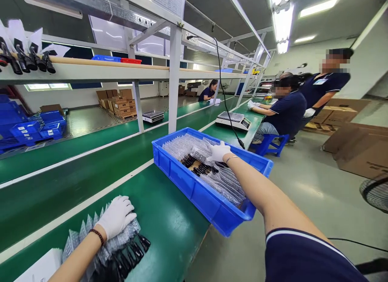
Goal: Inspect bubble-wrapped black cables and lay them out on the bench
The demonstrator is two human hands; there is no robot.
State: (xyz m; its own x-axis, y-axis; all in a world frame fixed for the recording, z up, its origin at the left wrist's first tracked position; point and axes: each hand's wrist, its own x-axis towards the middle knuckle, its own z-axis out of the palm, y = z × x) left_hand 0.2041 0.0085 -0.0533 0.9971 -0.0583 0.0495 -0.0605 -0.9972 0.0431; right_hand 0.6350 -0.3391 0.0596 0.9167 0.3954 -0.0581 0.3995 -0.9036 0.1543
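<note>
Head view: blue plastic crate (188,191), digital scale (233,121) beyond.

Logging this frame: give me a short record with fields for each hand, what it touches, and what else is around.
left hand: gloved left hand rests on bubble-wrap bags holding black items
right hand: gloved right hand touches bubble-wrap packs in a blue plastic crate
surface: green conveyor bench
nearby: digital scale
people: seated co-worker; standing co-worker
</note>
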